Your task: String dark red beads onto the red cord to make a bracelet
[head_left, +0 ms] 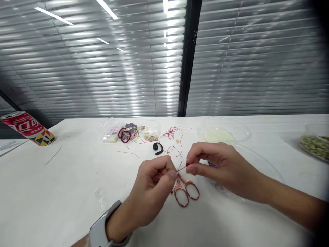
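My left hand (pixel 156 192) is closed, pinching a thin red cord (pixel 182 168) between thumb and forefinger. To its right, my right hand (pixel 221 164) pinches a small dark red bead (pixel 187 165) at its fingertips, and the cord runs taut between the two hands. More of the cord trails back in loose loops across the white table (pixel 77 192). Just below the hands lie rose-gold scissors (pixel 183 192), their handles toward me and their blades partly hidden by my left hand. A small dark bead shows beside the left thumb.
A black earpiece (pixel 158 148) lies behind the hands. Farther back are a dark red bead bracelet (pixel 124 135) and a clear dish (pixel 151 130) of small charms. Clear plastic dishes (pixel 246 132) stand at right, near a container of green pods (pixel 315 145). A red can (pixel 28 127) leans at far left.
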Available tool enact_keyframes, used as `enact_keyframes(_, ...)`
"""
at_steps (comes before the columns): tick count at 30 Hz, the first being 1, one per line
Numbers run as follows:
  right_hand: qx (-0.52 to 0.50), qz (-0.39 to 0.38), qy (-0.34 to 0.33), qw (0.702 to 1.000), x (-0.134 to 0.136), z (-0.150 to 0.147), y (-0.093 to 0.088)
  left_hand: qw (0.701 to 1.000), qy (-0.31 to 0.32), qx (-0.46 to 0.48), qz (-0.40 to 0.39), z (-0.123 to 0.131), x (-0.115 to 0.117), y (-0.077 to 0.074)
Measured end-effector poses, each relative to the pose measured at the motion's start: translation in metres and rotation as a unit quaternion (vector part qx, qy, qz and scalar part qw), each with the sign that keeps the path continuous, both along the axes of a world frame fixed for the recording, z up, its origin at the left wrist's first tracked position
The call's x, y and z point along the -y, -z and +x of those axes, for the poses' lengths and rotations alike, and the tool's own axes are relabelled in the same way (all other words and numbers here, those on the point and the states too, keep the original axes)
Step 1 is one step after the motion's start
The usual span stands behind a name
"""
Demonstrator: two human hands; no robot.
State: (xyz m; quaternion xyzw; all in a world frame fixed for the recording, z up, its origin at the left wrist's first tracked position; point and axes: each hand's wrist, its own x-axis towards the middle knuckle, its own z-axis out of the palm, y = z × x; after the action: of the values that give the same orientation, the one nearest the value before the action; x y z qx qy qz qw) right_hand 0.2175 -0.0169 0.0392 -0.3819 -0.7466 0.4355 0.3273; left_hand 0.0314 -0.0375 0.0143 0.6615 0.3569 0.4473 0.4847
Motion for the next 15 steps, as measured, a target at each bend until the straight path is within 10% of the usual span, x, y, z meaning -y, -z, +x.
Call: enact_keyframes(15, 0.034, 0.066, -0.006, 0.997, 0.0000, 0.0031, 0.0043, 0.999, -0.023, -0.026, 0.009, 0.0004, 0.0013, 0.0013)
